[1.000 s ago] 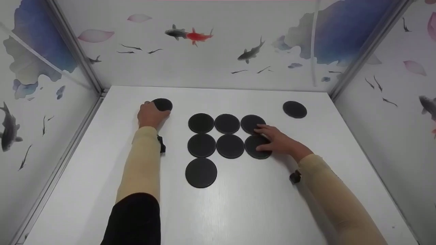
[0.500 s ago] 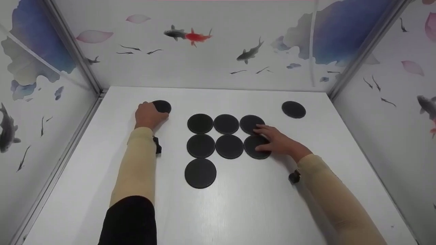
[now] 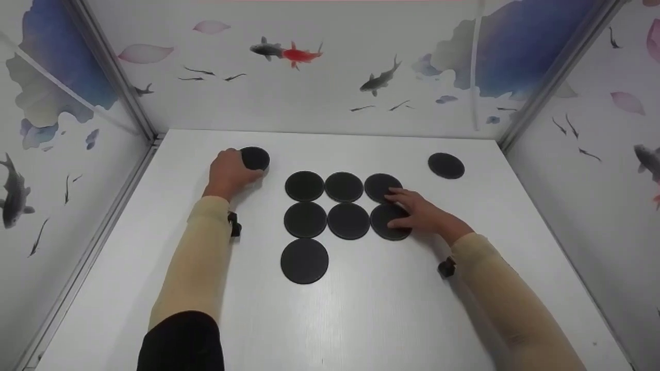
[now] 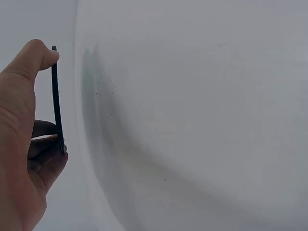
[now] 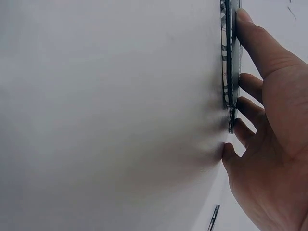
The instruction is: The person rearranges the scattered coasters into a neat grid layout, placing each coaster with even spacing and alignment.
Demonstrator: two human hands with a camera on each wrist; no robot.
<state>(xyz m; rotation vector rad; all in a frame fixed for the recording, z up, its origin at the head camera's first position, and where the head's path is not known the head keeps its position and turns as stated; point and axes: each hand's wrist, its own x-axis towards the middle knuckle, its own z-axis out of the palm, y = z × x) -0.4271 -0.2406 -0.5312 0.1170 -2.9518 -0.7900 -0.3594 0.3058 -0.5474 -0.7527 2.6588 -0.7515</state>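
At the back left, my left hand (image 3: 230, 172) pinches a thin black disc, likely a coaster (image 3: 256, 158), by its edges. In the left wrist view the coaster (image 4: 56, 96) appears edge-on between thumb and fingertips, with a gap separating it from the white surface. My right hand (image 3: 425, 214) rests with spread fingers on the right end of a coaster group. Its thumb lies on the front-right coaster (image 3: 384, 219), while fingertips touch the back-right coaster (image 3: 379, 185). Seen from the right wrist, the thumb meets the stacked-looking edges of coasters (image 5: 230, 53).
Left of my right hand, more black coasters (image 3: 348, 221) lie edge to edge in two rows, with a single coaster (image 3: 304, 261) in front at left. Another coaster (image 3: 446, 166) lies alone at the back right. Printed walls (image 3: 319, 98) enclose the white table (image 3: 330, 324).
My left hand has shifted slightly to the right with the coaster in its grip, and the left forearm has swung outward. My right hand and the coasters lying on the table stay put.
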